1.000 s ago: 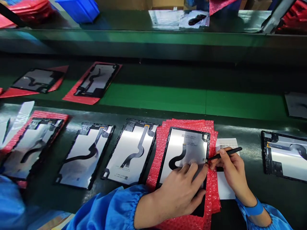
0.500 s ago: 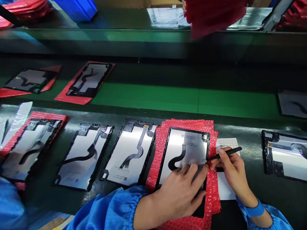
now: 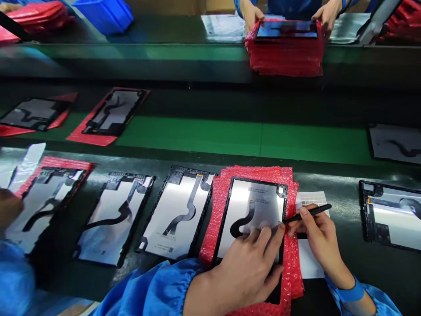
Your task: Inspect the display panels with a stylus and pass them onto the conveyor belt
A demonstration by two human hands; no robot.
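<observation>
A tablet screen panel lies back-up on a stack of red bubble wrap in front of me, a black flex cable curving across it. My left hand lies flat on the panel's lower part, fingers spread and pressing it down. My right hand pinches black tweezers whose tip touches the panel's right edge. A white sheet with small squares lies under my right hand.
More panels lie in a row to the left, one to the right. A green conveyor belt carries panels on red wrap. Across it a co-worker's hands hold a panel on a red stack. Another person's blue sleeve is at left.
The belt's panels have drifted left. Across the belt a co-worker has set a red bubble-wrap stack with a panel down on the far bench. My hands have hardly moved.
</observation>
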